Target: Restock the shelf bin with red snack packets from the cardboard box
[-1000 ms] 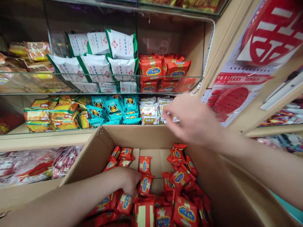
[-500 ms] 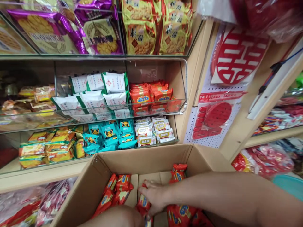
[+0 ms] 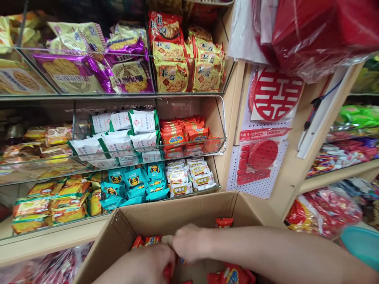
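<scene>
Both my hands are down inside an open cardboard box [image 3: 177, 215] at the bottom of the view. My left hand [image 3: 154, 262] is curled shut on red snack packets [image 3: 168, 272], one showing red below its fingers. My right hand [image 3: 189, 242] is closed just beside it, knuckles up, touching the left hand; what it grips is hidden. More red packets [image 3: 231, 276] lie in the box under my right forearm, and others [image 3: 145, 240] lean against the box's back wall. The same red packets [image 3: 186, 134] fill the right bay of the middle glass shelf.
Glass-fronted shelves [image 3: 118, 157] stand behind the box with white-green packs [image 3: 124, 134], teal packs [image 3: 133, 185], white packs [image 3: 189, 175] and yellow cookie bags [image 3: 189, 67]. A pegboard with red decorations [image 3: 263, 154] hangs at right. A teal basin [image 3: 361, 244] sits at lower right.
The camera has tilted up, showing higher shelves. My right hand dropped from in front of the shelf into the box and closed beside my left hand.
</scene>
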`<control>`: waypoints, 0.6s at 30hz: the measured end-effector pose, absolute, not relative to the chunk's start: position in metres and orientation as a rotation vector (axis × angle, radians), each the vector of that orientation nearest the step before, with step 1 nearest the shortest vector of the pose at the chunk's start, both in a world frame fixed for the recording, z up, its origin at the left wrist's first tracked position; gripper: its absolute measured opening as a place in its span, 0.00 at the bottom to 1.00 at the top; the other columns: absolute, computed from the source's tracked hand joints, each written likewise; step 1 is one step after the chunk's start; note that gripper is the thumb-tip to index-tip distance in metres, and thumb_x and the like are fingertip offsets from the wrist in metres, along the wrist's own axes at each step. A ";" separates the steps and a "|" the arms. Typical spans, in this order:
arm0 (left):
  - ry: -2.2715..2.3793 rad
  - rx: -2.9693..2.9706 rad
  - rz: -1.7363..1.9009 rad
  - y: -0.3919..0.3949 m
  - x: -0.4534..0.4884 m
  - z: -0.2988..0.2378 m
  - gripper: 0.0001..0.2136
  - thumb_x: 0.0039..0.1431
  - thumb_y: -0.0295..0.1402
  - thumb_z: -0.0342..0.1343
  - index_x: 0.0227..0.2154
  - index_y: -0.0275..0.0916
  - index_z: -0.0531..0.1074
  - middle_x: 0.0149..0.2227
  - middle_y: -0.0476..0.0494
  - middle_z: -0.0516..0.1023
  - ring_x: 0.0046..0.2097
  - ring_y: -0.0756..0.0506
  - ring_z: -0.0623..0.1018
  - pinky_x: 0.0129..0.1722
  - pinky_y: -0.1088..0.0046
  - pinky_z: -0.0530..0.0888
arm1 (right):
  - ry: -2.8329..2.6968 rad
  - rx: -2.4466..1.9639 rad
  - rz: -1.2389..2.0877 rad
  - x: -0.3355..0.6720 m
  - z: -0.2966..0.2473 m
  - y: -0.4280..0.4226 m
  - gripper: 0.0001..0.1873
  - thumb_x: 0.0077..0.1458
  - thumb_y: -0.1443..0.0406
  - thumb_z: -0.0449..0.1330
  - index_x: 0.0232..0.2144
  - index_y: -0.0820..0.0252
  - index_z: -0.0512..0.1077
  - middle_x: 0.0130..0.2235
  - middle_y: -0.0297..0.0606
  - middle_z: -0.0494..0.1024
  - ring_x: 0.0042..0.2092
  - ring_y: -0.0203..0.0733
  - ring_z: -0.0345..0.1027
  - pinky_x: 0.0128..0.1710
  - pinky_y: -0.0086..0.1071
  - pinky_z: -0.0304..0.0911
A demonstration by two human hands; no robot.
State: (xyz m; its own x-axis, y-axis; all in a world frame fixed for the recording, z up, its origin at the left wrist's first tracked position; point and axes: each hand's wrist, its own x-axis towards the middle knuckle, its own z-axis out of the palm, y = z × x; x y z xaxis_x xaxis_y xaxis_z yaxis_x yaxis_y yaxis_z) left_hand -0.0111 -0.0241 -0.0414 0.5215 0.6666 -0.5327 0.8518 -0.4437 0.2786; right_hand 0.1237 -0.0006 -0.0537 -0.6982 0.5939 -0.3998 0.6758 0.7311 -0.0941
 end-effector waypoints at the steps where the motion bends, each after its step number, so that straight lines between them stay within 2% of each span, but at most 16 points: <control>1: 1.256 2.225 -0.340 -0.022 -0.016 -0.035 0.12 0.30 0.25 0.49 0.22 0.40 0.73 0.21 0.50 0.71 0.22 0.46 0.68 0.17 0.75 0.59 | 2.687 1.062 -0.326 0.129 -0.041 0.001 0.27 0.38 0.68 0.60 0.45 0.65 0.63 0.38 0.47 0.75 0.36 0.50 0.70 0.23 0.31 0.60; 4: 1.250 2.092 -0.082 -0.014 -0.029 -0.022 0.10 0.34 0.26 0.46 0.23 0.40 0.69 0.19 0.54 0.64 0.21 0.50 0.63 0.18 0.78 0.60 | 2.974 1.358 -0.533 0.151 -0.010 0.006 0.27 0.41 0.64 0.59 0.46 0.63 0.60 0.39 0.43 0.73 0.37 0.45 0.68 0.29 0.31 0.61; 8: 1.281 2.047 0.128 -0.008 -0.037 -0.012 0.12 0.45 0.26 0.40 0.27 0.39 0.68 0.24 0.52 0.66 0.26 0.49 0.67 0.26 0.77 0.64 | 3.215 1.354 -0.866 0.180 0.010 0.012 0.16 0.49 0.63 0.54 0.43 0.60 0.64 0.43 0.39 0.70 0.42 0.40 0.64 0.41 0.32 0.59; 10: 1.308 2.047 0.241 -0.008 -0.036 -0.010 0.13 0.51 0.28 0.38 0.33 0.39 0.68 0.30 0.50 0.70 0.33 0.47 0.69 0.32 0.75 0.66 | 3.220 1.285 -0.933 0.189 0.011 0.013 0.13 0.51 0.64 0.53 0.41 0.61 0.66 0.41 0.39 0.71 0.41 0.39 0.64 0.41 0.32 0.59; 13: 1.222 2.006 0.406 -0.011 -0.029 -0.009 0.12 0.57 0.36 0.42 0.40 0.41 0.67 0.40 0.48 0.72 0.43 0.45 0.69 0.43 0.73 0.64 | 3.164 1.328 -1.039 0.190 0.006 0.012 0.18 0.48 0.63 0.56 0.43 0.60 0.64 0.39 0.38 0.70 0.39 0.39 0.64 0.38 0.32 0.59; 15: 1.077 1.944 0.479 -0.015 -0.023 -0.011 0.14 0.58 0.40 0.44 0.41 0.41 0.68 0.41 0.48 0.72 0.44 0.44 0.69 0.44 0.72 0.65 | 3.141 1.384 -1.228 0.186 0.002 0.010 0.22 0.45 0.63 0.59 0.45 0.59 0.61 0.38 0.37 0.69 0.37 0.37 0.64 0.35 0.31 0.60; 18: 0.925 1.834 0.622 -0.018 -0.016 -0.015 0.14 0.58 0.39 0.46 0.44 0.40 0.67 0.40 0.47 0.72 0.42 0.45 0.70 0.45 0.71 0.65 | 3.082 1.386 -1.713 0.178 0.000 0.006 0.17 0.49 0.62 0.57 0.41 0.60 0.58 0.30 0.32 0.68 0.29 0.31 0.61 0.28 0.26 0.58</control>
State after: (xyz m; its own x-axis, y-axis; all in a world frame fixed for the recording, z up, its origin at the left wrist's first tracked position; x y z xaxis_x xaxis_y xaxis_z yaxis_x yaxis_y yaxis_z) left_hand -0.0163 -0.0178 -0.0154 0.5832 0.8120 0.0207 0.3255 -0.2569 0.9100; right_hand 0.1780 0.0064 -0.0004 -0.5572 0.8077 0.1930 0.2627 0.3919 -0.8817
